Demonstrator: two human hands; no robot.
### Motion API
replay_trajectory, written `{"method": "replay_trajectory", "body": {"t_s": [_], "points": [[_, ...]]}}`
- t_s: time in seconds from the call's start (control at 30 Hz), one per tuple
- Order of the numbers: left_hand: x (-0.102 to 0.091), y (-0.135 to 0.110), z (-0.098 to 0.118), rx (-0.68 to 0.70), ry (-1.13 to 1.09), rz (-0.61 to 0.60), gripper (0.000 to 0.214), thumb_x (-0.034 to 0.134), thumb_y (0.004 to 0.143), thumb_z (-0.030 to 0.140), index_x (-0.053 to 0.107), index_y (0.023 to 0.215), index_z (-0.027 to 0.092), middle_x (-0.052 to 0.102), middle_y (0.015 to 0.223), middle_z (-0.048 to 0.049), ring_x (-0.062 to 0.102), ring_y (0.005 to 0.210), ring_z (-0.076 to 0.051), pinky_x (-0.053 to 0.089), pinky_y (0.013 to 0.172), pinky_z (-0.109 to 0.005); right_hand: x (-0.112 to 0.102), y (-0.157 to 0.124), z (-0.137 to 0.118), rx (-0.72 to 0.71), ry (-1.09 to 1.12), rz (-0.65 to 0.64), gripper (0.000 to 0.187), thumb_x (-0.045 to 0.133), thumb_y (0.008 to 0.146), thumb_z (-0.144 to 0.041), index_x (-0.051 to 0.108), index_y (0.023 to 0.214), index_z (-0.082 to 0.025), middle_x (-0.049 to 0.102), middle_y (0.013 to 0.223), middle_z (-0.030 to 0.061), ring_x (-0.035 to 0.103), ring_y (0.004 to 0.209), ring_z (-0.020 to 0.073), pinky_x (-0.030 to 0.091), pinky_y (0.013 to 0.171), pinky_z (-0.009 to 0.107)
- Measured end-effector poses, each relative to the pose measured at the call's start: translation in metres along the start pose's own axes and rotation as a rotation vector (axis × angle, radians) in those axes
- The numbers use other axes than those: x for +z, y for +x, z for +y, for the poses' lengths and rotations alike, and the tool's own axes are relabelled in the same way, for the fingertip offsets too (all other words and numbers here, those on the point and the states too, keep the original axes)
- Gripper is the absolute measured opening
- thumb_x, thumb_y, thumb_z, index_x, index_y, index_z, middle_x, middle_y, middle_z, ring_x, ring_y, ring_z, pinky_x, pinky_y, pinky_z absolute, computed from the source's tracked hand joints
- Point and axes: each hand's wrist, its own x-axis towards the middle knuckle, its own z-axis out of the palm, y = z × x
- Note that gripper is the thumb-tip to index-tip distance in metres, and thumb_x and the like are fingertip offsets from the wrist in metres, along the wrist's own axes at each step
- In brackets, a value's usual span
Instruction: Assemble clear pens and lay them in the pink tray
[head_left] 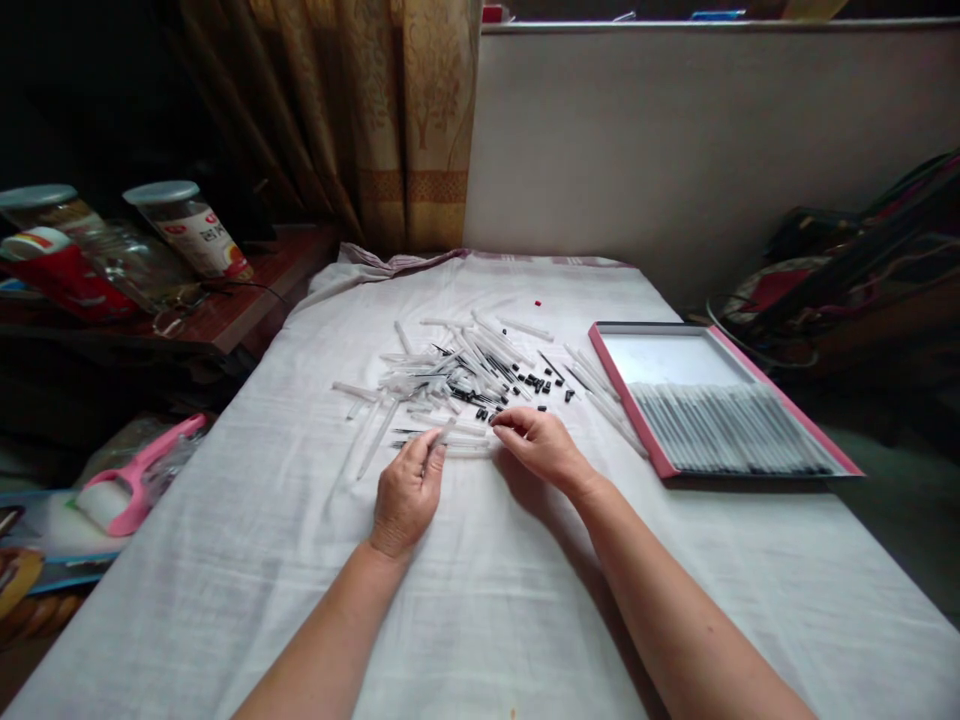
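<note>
My left hand [409,490] is closed around a translucent pen barrel [448,430], whose end pokes out above the thumb. Just to its right, my right hand [541,445] pinches thumb and fingertips together beside the small black caps; whatever sits between them is too small to make out. Beyond both hands spreads a loose pile of clear pen barrels [480,355], mixed with thin black refills [469,397]. Several black caps [536,382] are scattered at the pile's right side. A few barrels lie partly hidden behind my fingers.
To the right, a pink-edged box [787,395] holds a row of pens [742,430] side by side. One small red piece [538,303] lies farther back on the white cloth [480,600]. Pink scissors [139,480] and lidded jars [196,235] stand off the left edge.
</note>
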Motion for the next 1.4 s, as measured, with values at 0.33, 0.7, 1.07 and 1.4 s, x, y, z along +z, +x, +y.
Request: {"method": "replay_trajectory", "body": {"t_s": [0.33,0.7,1.07,1.4], "points": [[-0.011,0.011,-0.012,-0.262,-0.006,0.038,0.033,0.045,0.093,0.039,0.064,0.11,0.019,0.072,0.073,-0.0029,0.07,0.069,-0.018,0.051,0.065,-0.025,0.02,-0.003,-0.026,-0.053,-0.541,-0.116,0.022,0.057,0.087,-0.035,0.073,0.1,-0.027,0.068,0.101,0.0043,0.064,0.081,0.0175,0.044,0.067,0.026],[-0.008,0.01,-0.013,-0.214,-0.043,0.014,0.031,0.046,0.092,0.037,0.064,0.111,0.019,0.075,0.081,-0.0045,0.071,0.079,-0.018,0.052,0.071,-0.025,0.016,0.005,-0.027,-0.024,-0.472,-0.2,0.028,0.053,0.091,-0.042,0.075,0.085,-0.025,0.069,0.088,0.0032,0.063,0.076,0.0155,0.041,0.065,0.025],[-0.007,0.011,-0.012,-0.202,-0.041,-0.01,0.03,0.048,0.091,0.037,0.065,0.109,0.019,0.075,0.08,-0.0047,0.071,0.078,-0.019,0.053,0.072,-0.026,0.023,0.016,-0.028,0.063,-0.579,-0.148,0.019,0.056,0.087,-0.032,0.072,0.095,-0.026,0.07,0.098,0.005,0.065,0.085,0.02,0.043,0.067,0.027],[-0.004,0.009,-0.017,-0.091,-0.055,0.014,0.025,0.053,0.091,0.032,0.067,0.108,0.021,0.075,0.099,-0.0061,0.07,0.093,-0.019,0.053,0.085,-0.028,0.01,-0.005,-0.018,0.075,-0.266,0.029,0.011,0.055,0.083,-0.025,0.064,0.082,-0.021,0.071,0.081,0.0045,0.065,0.073,0.0178,0.047,0.07,0.028]]}}
